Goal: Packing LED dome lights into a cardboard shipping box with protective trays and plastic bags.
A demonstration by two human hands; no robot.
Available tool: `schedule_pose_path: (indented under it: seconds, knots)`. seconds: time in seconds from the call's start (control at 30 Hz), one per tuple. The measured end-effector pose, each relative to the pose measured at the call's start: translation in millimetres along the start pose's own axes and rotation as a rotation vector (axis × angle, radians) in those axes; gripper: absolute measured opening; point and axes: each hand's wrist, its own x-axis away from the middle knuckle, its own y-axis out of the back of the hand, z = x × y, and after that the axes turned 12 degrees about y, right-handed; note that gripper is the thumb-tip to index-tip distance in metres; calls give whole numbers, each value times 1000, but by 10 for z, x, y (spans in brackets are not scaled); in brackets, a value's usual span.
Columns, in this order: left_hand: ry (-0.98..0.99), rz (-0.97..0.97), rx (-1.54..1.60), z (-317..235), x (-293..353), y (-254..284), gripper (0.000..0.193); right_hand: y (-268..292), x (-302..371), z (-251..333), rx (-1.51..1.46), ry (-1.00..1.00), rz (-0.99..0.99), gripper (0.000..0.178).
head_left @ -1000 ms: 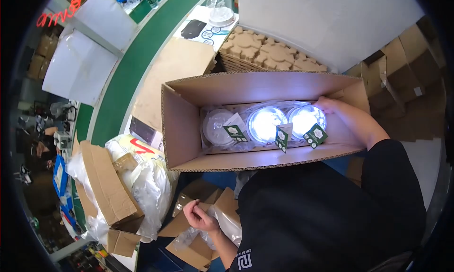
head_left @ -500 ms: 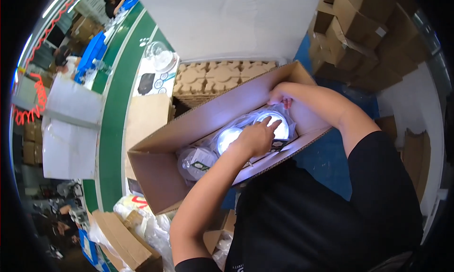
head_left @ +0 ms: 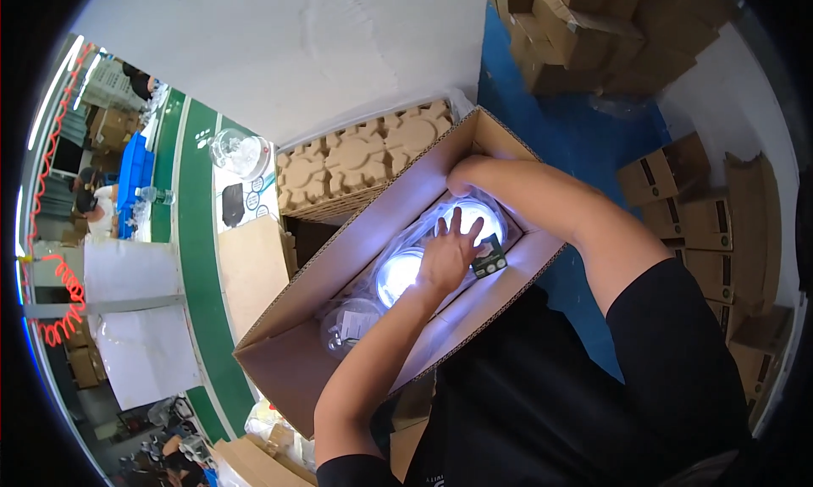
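A long cardboard box (head_left: 284, 351) stands open and slanted in front of me. In it lie two brightly lit round lamps, the far lamp (head_left: 495, 218) and the middle lamp (head_left: 391, 277), in clear plastic wrapping. An unlit clear round piece with a white label (head_left: 357, 324) sits at the near left end. My left hand (head_left: 449, 254) is spread open over the far lamp, beside a dark green card (head_left: 489, 258); whether it presses on the lamp I cannot tell. My right hand (head_left: 464, 178) reaches down inside the box's far end, its fingers hidden.
Behind the box is a stack of moulded pulp trays (head_left: 356, 152). A green-topped bench (head_left: 199, 224) runs along the left, with a clear round lamp (head_left: 240, 154) on it. Cartons (head_left: 584, 34) are piled at the back right, and more cartons (head_left: 707, 224) stand at the right.
My view has turned, shifting the box slightly left. My left hand's fingers have spread wider, and the green card shows more fully. My right hand's fingers, partly visible before, are now hidden.
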Motion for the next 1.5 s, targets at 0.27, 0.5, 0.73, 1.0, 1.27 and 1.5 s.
schedule_pose_path:
  seconds: [0.27,0.5,0.73,1.0,1.27,1.5]
  knots:
    - [7,55,10,-73,-14,35,52,-375,-128,-523,-80,507,-230,34]
    - [15,24,-52,-69,27,44,48,-317,-206,-159,139,53,19,33]
    - [47,49,1,-85,-37,77,50,-494,-419,-338,-315,-41,-188,36]
    - [37,0,6,-29,-40,26,48,-46,-2,21,-88,-25,-10,36]
    - [7,-9,39,-38,-113,54,48,271,73,341,333,58,142,37]
    - [9,-44,47,0,-64,55,48,572,954,566,269,155,23,45]
